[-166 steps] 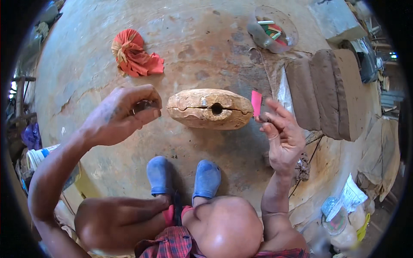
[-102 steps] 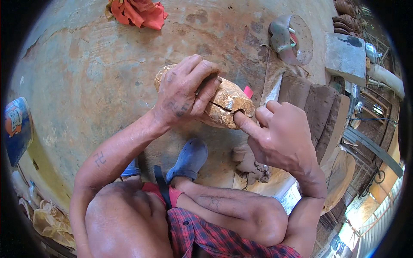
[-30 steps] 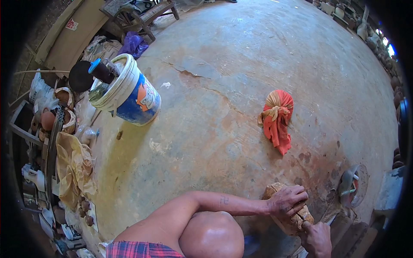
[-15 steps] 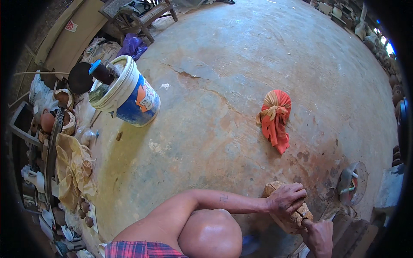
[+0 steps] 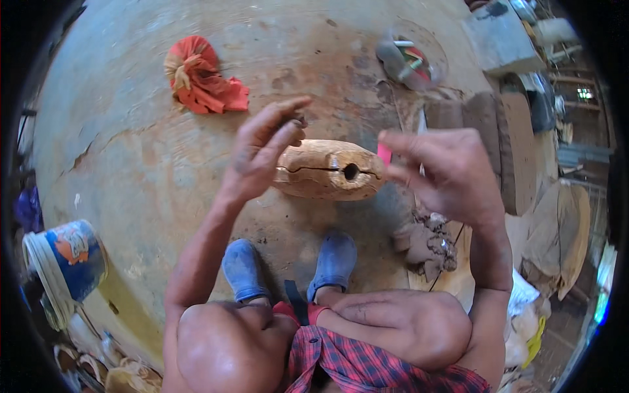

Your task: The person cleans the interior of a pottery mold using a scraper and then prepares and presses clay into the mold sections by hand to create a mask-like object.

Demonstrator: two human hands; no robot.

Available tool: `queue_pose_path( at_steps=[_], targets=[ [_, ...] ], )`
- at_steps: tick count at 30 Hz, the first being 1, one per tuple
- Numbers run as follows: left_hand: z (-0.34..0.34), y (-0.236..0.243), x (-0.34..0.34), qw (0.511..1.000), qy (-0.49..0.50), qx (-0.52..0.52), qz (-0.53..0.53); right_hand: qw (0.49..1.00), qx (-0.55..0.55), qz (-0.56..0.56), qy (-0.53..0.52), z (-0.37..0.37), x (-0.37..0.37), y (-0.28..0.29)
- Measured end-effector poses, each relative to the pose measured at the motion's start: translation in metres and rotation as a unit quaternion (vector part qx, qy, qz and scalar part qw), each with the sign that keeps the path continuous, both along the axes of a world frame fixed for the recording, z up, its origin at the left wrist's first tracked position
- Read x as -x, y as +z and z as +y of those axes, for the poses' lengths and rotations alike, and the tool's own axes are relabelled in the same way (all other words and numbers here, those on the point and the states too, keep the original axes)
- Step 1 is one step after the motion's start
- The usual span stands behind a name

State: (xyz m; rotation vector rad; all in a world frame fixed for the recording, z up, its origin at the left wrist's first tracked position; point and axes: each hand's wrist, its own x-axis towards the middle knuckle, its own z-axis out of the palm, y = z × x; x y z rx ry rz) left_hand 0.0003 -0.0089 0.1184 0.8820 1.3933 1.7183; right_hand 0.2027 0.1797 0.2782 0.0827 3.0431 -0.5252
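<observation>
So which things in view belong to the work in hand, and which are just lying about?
In the work:
Seamed tan mould with a round hole, between the left hand and right hand
Pink strip, near the right hand
Probably the brown clay slabs

Apparently lying about:
Knotted red-and-tan cloth bundle
Blue-and-white bucket
Purple bag

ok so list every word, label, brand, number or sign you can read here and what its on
Nothing can be quoted: no word, brand, number or sign is clear enough to read.
Bucket: an orange and white print on its blue side; any lettering is too small or blurred to read.
Tan block: a crack and a round hole, no lettering seen.
Red cloth: no lettering seen.
</observation>
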Motion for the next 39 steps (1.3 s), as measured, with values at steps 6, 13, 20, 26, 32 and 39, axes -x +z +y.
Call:
queue_pose_path(
  at_steps=[6,13,20,26,32,39],
  targets=[
    [0.02,0.086,-0.018,0.991,-0.108,-0.07,-0.044,0.954,0.031,0.299,-0.013,-0.025,0.02,-0.012],
    [0.018,0.119,-0.01,0.982,-0.172,0.016,-0.077,0.933,0.051,0.354,0.019,-0.023,0.025,-0.016],
    [0.036,0.135,0.001,0.979,-0.163,0.097,0.079,0.912,-0.004,0.408,0.025,-0.003,0.024,-0.029],
    [0.045,0.128,0.006,0.968,-0.211,0.127,0.053,0.916,0.069,0.396,0.013,0.007,0.011,-0.033],
    [0.054,0.131,0.005,0.955,-0.25,0.158,0.01,0.909,0.129,0.396,0.007,0.013,0.004,-0.042],
    [0.047,0.139,0.01,0.939,-0.228,0.245,0.073,0.9,0.171,0.39,-0.093,0.03,-0.016,-0.064]
  ],
)
